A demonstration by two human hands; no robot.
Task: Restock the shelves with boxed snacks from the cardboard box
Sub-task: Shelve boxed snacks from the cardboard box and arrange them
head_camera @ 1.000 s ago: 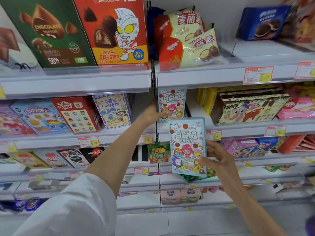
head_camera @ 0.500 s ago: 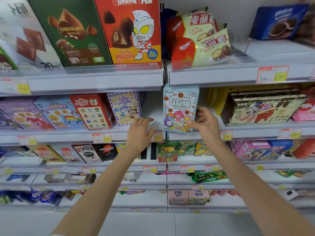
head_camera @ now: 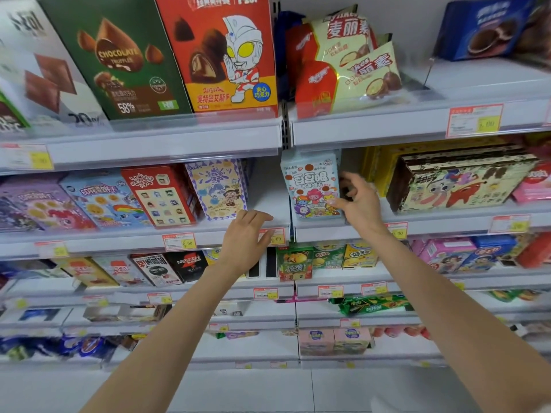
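A light-blue cartoon snack box [head_camera: 311, 186] stands upright at the left end of the second shelf [head_camera: 441, 226] on the right bay. My right hand [head_camera: 357, 201] hovers at the box's right edge with fingers loosely spread, fingertips near or touching its front. My left hand [head_camera: 246, 239] is in front of the shelf edge left of the box, fingers relaxed and holding nothing. The cardboard box is out of view.
A purple-patterned box [head_camera: 219, 189], a red box [head_camera: 159, 196] and pastel boxes fill the left bay's shelf. A large patterned box [head_camera: 456, 180] lies right of my right hand. Big chocolate boxes [head_camera: 226, 55] and bags [head_camera: 346, 61] stand above; smaller packs sit on lower shelves.
One second ago my right hand held the blue box below the shelf. It set the box upright on the shelf and has let go. My left hand drew back from the shelf.
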